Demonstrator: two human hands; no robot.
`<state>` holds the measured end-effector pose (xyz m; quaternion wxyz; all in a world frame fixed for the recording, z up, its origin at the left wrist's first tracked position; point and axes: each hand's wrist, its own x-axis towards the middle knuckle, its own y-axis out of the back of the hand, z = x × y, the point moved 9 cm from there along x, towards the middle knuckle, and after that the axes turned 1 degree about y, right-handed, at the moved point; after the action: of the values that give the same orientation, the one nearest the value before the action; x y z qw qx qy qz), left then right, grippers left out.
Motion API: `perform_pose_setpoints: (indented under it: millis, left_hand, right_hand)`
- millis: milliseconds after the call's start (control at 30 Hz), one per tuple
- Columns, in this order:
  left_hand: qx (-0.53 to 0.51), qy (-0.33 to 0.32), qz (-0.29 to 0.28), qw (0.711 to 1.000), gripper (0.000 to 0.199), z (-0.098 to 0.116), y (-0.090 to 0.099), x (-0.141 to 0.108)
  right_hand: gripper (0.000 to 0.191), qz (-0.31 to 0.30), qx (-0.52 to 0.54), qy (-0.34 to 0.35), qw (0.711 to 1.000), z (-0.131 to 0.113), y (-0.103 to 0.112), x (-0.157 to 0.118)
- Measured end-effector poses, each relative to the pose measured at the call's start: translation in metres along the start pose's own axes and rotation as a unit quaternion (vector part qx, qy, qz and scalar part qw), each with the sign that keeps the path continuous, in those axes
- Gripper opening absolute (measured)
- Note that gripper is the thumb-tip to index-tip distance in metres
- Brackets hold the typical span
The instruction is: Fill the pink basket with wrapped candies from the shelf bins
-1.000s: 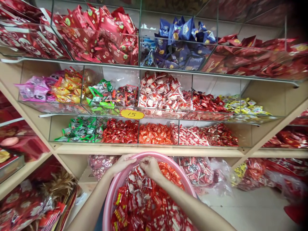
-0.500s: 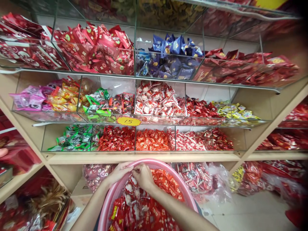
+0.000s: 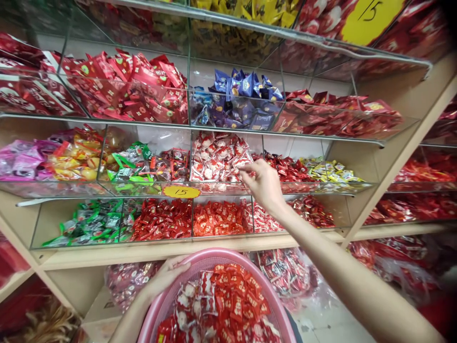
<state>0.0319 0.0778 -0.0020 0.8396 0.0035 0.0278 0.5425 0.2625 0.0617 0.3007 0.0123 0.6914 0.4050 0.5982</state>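
In the lower middle is a pink plastic basket [image 3: 200,255], filled with red-wrapped candies [image 3: 237,295] and white-and-red wrapped candies [image 3: 183,302]. My left hand [image 3: 169,274] grips its upper left rim; part of the fingers is hidden behind it. My right hand [image 3: 262,183] is raised to the middle shelf, with thumb and forefinger closed at a white-and-red wrapped candy [image 3: 243,161]. That candy is at the right side of a compartment heaped with the same kind [image 3: 214,155]. The hand covers part of the dark red candies [image 3: 293,166] beside it.
Clear dividers and front panels edge the shelves. A yellow "15" tag [image 3: 182,191] hangs on the middle panel. Above are blue packets [image 3: 246,85] and red packets [image 3: 132,85]. A wooden ledge [image 3: 117,257] runs behind the basket, with bagged candies [image 3: 285,267] below it.
My right hand has left the basket and moved up to the middle shelf, at the white-and-red candies. My left hand stays on the rim. The view has shifted, showing more of the upper shelf.
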Motion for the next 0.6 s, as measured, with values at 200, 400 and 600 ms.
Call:
perform_pose_setpoints:
  millis: [200,400,600]
  left_hand:
    - [0.010,-0.004,-0.004,1.000,0.049,0.000,0.001,0.001]
    - [0.022,-0.007,-0.005,1.000,0.046,-0.006,0.006,0.003]
    - [0.021,-0.002,-0.004,1.000,0.047,-0.006,0.006,0.002]
  right_hand:
    - [0.024,0.051,-0.120,-0.055,0.990,0.030,0.012,0.045]
    - [0.028,0.079,-0.134,-0.075,0.985,0.031,-0.006,0.056]
    - [0.026,0.088,-0.118,-0.084,0.985,0.038,-0.007,0.054]
